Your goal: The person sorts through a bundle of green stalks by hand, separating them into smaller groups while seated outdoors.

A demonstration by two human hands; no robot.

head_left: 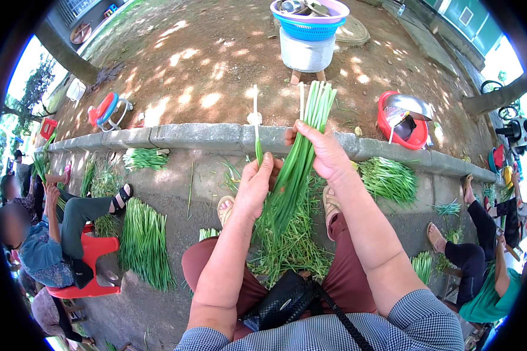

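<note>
My right hand [323, 149] is closed round a bunch of long green garlic chives [291, 178], pale cut ends up and green leaves hanging down. Just left of it, my left hand [256, 184] pinches a thin chive stalk [256, 123] that stands upright with its white end at the top. The two hands are close together, and the bunch's leaves pass behind the left fingers. Beneath, between my sandalled feet, lies a loose heap of green and yellowish leaves [290, 251]. Neat chive piles lie by the kerb to the right [388, 180] and left [144, 158].
A concrete kerb [199, 137] runs across in front. Beyond it stand a red basin [401, 120] and a white bucket [306, 52] topped with basins. A larger chive pile [143, 243] lies left, beside a person on a red chair [96, 257]. More people sit at right.
</note>
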